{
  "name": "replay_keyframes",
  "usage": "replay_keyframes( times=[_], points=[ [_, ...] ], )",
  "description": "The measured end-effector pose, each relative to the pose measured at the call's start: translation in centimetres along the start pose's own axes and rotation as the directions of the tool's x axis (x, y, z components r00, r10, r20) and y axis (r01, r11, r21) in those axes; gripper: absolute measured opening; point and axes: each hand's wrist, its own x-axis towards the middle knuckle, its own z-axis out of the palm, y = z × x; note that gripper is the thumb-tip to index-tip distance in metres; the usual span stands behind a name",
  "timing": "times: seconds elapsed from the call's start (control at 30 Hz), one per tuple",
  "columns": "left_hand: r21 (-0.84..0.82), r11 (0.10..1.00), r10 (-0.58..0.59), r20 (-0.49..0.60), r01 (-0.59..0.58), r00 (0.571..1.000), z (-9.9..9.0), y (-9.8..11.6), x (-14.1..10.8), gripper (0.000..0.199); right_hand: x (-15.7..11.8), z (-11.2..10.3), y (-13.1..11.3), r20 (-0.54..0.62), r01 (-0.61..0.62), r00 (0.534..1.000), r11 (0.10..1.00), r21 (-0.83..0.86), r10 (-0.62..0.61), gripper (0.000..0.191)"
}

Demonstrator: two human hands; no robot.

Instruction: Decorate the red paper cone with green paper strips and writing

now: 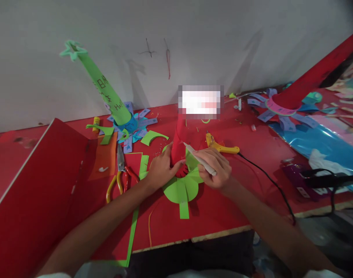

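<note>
A red paper tube point(178, 148) stands upright on a green petal-shaped paper base point(182, 189), and its slit lower edge is spread on the base. My left hand point(161, 166) is closed around the lower left side of the tube, thumb in front. In my right hand point(216, 166) is a white pen point(200, 159), slanting up to the left. The pen's tip is at the tube's right side; I cannot tell whether it touches. A pixelated patch covers the area at the tube's top.
Behind to the right lies a yellow glue gun point(222, 148) with its black cord. Scissors point(121, 162) and pliers lie left. A green paper tower point(107, 90) stands back left, a red one point(315, 73) right. A red board point(34, 173) rises at the left.
</note>
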Motion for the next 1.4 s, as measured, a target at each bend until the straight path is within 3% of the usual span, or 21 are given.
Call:
replay_keyframes(
  times=[0.33,0.53,0.8,1.4],
  points=[
    [-0.014,1.000,0.007,-0.005,-0.007,1.000,0.11,0.00,-0.04,0.072,-0.04,-0.06,0.10,-0.006,0.009,1.000,1.000,-0.003,-0.009,0.050],
    [-0.004,1.000,0.020,-0.032,-0.021,0.999,0.29,-0.25,-0.06,0.072,-0.05,0.02,-0.08,0.061,-0.003,0.998,0.999,0.038,0.001,0.046],
    [0.005,1.000,0.017,-0.029,-0.017,0.999,0.38,-0.42,-0.07,0.073,0.31,-0.19,-0.18,0.004,0.006,1.000,1.000,-0.015,-0.006,0.048],
    [0.017,1.000,0.003,-0.022,-0.003,1.000,0.24,-0.16,-0.05,0.072,0.28,-0.13,-0.28,0.030,0.024,0.999,1.000,-0.008,-0.024,0.044]
  ],
)
